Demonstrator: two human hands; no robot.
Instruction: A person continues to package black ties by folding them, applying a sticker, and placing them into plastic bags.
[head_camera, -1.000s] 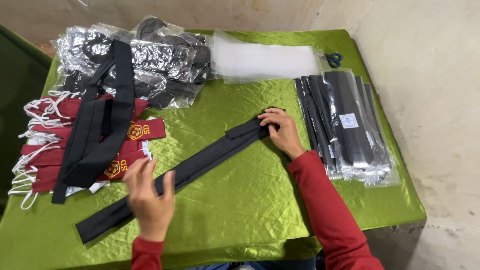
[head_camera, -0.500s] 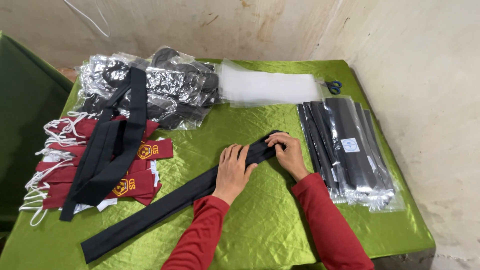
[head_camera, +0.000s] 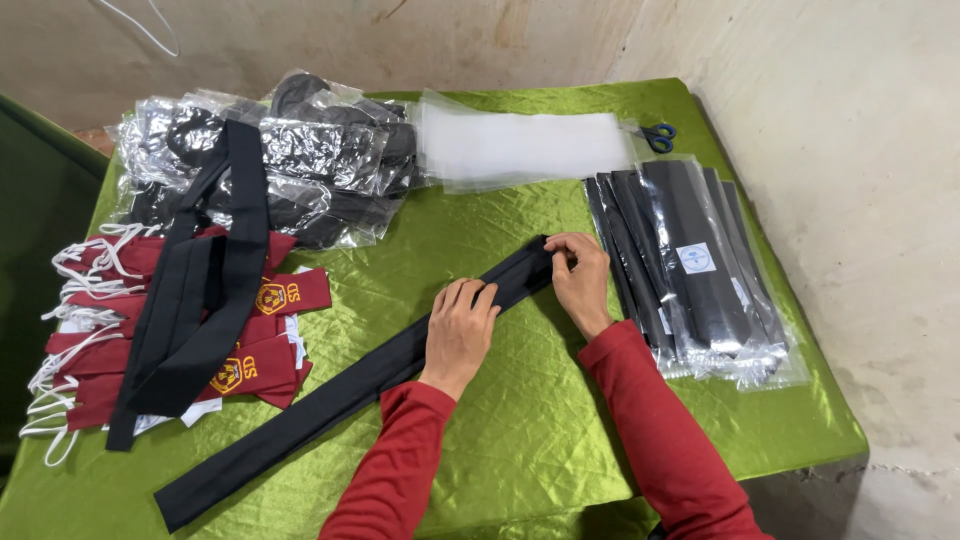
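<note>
A long black cloth band (head_camera: 330, 400) lies slantwise on the green satin tablecloth (head_camera: 520, 440), from the near left corner up to the middle. My left hand (head_camera: 460, 328) lies flat on the band a little short of its upper end, fingers together. My right hand (head_camera: 580, 275) pinches that upper end between thumb and fingers. Both arms wear red sleeves.
Packed black bands in clear bags (head_camera: 690, 270) are stacked at the right. A pile of empty clear bags (head_camera: 520, 148) and blue-handled scissors (head_camera: 657, 135) lie at the back. Crinkled bagged black items (head_camera: 290, 160) are heaped back left. Red badges with white cords (head_camera: 110, 330) lie left under loose black bands (head_camera: 200, 300).
My left hand moved from the band's lower part up along it to just beside my right hand. My right hand stayed at the upper end. The view shifted slightly.
</note>
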